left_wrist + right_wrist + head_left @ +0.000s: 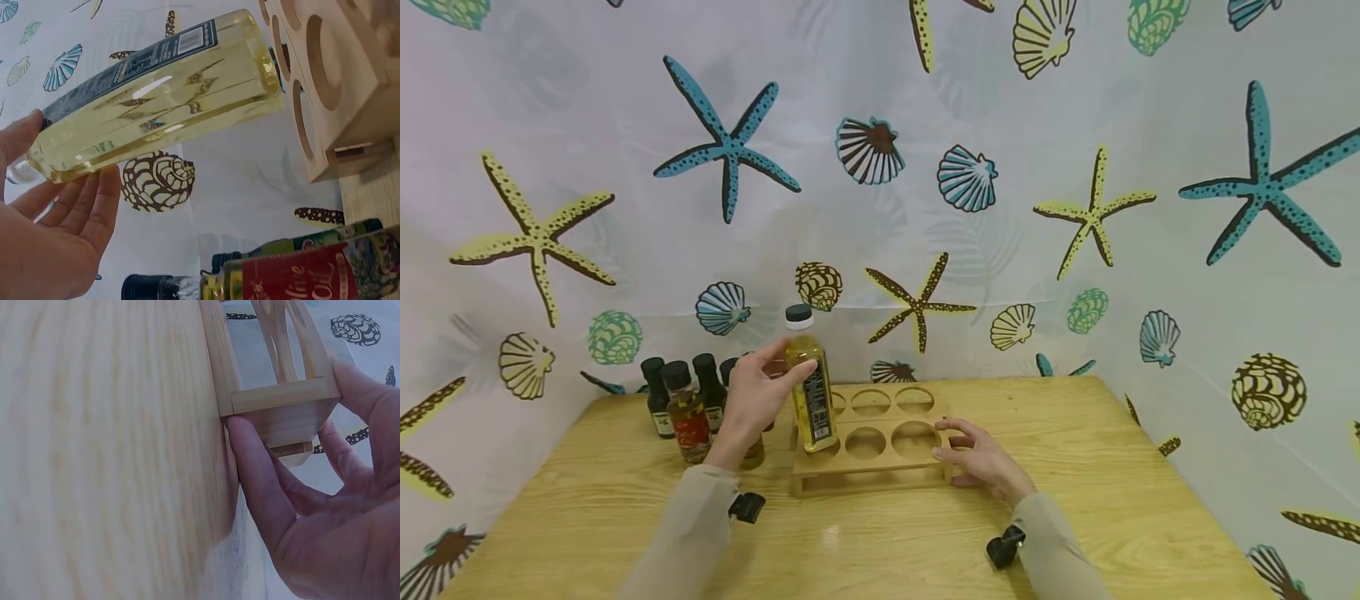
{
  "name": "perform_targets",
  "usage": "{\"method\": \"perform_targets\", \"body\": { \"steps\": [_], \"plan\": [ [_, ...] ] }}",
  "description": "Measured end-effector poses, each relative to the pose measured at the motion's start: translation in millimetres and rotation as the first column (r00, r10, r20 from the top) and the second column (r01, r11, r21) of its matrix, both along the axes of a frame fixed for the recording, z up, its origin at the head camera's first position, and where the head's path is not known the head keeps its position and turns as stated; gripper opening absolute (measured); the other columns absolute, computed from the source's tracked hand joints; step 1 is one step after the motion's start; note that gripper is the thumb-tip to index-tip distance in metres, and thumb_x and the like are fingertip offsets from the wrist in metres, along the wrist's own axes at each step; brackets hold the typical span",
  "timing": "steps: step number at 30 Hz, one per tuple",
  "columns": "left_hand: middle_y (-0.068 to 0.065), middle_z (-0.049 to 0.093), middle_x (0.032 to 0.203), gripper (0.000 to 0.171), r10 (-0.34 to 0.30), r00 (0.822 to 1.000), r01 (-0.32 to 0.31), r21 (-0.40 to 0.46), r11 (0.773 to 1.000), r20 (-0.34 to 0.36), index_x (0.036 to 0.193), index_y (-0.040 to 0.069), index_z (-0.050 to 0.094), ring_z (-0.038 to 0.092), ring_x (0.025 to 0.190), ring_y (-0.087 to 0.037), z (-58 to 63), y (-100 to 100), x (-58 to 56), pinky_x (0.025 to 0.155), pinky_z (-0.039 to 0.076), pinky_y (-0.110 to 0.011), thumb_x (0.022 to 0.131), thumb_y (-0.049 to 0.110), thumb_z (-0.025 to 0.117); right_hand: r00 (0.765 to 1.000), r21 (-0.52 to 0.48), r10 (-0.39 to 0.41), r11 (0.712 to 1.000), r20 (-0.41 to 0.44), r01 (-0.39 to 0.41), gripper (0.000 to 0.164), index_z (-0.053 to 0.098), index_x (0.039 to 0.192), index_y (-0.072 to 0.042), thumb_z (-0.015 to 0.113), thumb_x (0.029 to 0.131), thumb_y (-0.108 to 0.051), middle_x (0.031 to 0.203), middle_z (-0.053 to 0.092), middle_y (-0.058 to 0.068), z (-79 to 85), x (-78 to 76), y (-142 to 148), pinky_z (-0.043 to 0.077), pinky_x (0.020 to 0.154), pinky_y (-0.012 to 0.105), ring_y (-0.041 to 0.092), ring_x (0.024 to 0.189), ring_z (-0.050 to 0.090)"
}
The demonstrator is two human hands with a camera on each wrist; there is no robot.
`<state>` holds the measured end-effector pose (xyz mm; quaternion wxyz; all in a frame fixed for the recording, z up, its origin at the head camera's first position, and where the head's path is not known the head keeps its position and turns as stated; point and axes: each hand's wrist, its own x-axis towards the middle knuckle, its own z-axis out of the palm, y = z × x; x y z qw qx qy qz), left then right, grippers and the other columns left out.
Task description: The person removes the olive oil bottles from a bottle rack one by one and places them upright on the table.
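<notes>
My left hand [758,400] grips a bottle of yellow oil [812,400] near its neck, below the white collar and dark cap. Slightly tilted, the bottle hangs over the front left hole of a wooden bottle rack [880,479]. In the left wrist view, a gap shows between the bottle's base [265,69] and the rack's rings [322,62]. At the rack's right end, my right hand [987,462] holds the side panel [287,422], with fingers and thumb around its edges. The rack has two rows of round holes, and the other holes in sight hold nothing.
Left of the rack stand several bottles: a red-labelled olive oil bottle [689,421], a dark bottle [658,400] and others partly behind my left hand. A patterned cloth [880,225] hangs behind and beside the wooden table [820,550].
</notes>
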<state>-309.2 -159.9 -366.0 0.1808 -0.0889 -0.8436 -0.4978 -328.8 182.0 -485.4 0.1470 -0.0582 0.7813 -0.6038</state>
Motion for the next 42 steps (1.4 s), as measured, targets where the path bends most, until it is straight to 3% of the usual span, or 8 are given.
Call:
{"method": "perform_targets", "body": {
  "steps": [8,12,17,22,29,31,38,42],
  "plan": [
    [-0.016,0.057,0.137,0.071,-0.052,0.999,0.052,0.010,0.999,-0.016,0.148,0.012,0.045,0.062,0.116,-0.033,-2.4,-12,0.4,0.092,0.053,-0.051,0.090,0.044,0.070,1.000,0.011,-0.011,1.000,-0.001,0.011,0.059,0.052,0.139,-0.026,0.076,0.086,-0.037,0.149,0.040,0.021,-1.6,-0.2,1,0.059,0.075,0.041,0.034,0.122,0.055],
    [-0.014,0.052,0.145,0.072,-0.053,0.999,0.053,-0.004,0.999,-0.001,0.149,0.014,0.044,0.059,0.120,-0.033,-0.5,-19,5.0,0.093,0.052,-0.052,0.089,0.046,0.069,1.000,0.007,-0.017,1.000,-0.002,0.017,0.059,0.053,0.139,-0.025,0.076,0.086,-0.035,0.147,0.042,0.021,-0.3,1.6,0,0.059,0.074,0.042,0.031,0.119,0.057],
    [-0.015,0.053,0.142,0.073,-0.063,0.998,0.063,-0.021,0.998,0.007,0.149,0.013,0.043,0.055,0.121,-0.032,-1.3,-30,11.8,0.099,0.047,-0.054,0.090,0.047,0.068,1.000,0.005,-0.019,1.000,0.004,0.019,0.058,0.053,0.139,-0.025,0.076,0.086,-0.036,0.148,0.041,0.021,-0.9,2.8,0,0.059,0.075,0.042,0.030,0.118,0.057],
    [-0.016,0.049,0.146,0.072,-0.068,0.998,0.068,-0.065,0.996,0.005,0.149,0.011,0.043,0.053,0.125,-0.035,-4.9,-44,15.4,0.101,0.045,-0.056,0.091,0.047,0.067,1.000,0.006,-0.019,1.000,0.009,0.018,0.058,0.053,0.139,-0.026,0.075,0.086,-0.037,0.149,0.039,0.021,-1.6,2.9,1,0.059,0.076,0.041,0.032,0.121,0.056],
    [-0.017,0.048,0.147,0.073,-0.077,0.997,0.079,-0.133,0.988,0.024,0.150,0.009,0.041,0.057,0.122,-0.036,-5.1,-67,22.1,0.091,0.052,-0.052,0.093,0.047,0.064,1.000,0.008,-0.004,1.000,0.008,0.004,0.057,0.053,0.139,-0.026,0.075,0.087,-0.036,0.148,0.040,0.021,0.9,1.8,0,0.059,0.075,0.041,0.033,0.122,0.055],
    [-0.017,0.048,0.148,0.072,-0.089,0.996,0.092,-0.148,0.985,0.029,0.150,0.009,0.041,0.058,0.121,-0.036,-4.9,-74,24.1,0.089,0.054,-0.049,0.093,0.046,0.064,1.000,0.007,-0.004,1.000,0.007,0.004,0.056,0.053,0.138,-0.026,0.075,0.087,-0.035,0.148,0.040,0.021,1.4,1.5,0,0.059,0.074,0.041,0.033,0.122,0.055],
    [-0.020,0.042,0.151,0.069,-0.137,0.988,0.146,-0.155,0.977,0.064,0.150,0.011,0.040,0.052,0.129,-0.038,-5.8,-95,30.3,0.098,0.047,-0.055,0.093,0.041,0.066,1.000,0.008,0.001,1.000,0.005,-0.001,0.057,0.053,0.139,-0.025,0.075,0.087,-0.036,0.148,0.041,0.021,0.6,1.0,1,0.059,0.075,0.042,0.035,0.124,0.054],
    [-0.023,0.042,0.150,0.067,-0.169,0.983,0.179,-0.168,0.969,0.074,0.150,0.007,0.040,0.052,0.128,-0.040,-6.5,-106,32.2,0.097,0.048,-0.055,0.095,0.036,0.065,1.000,0.007,0.009,1.000,0.002,-0.009,0.058,0.052,0.139,-0.025,0.075,0.087,-0.037,0.148,0.040,0.022,-0.8,0.5,1,0.059,0.074,0.040,0.035,0.124,0.054]
  ]
}}
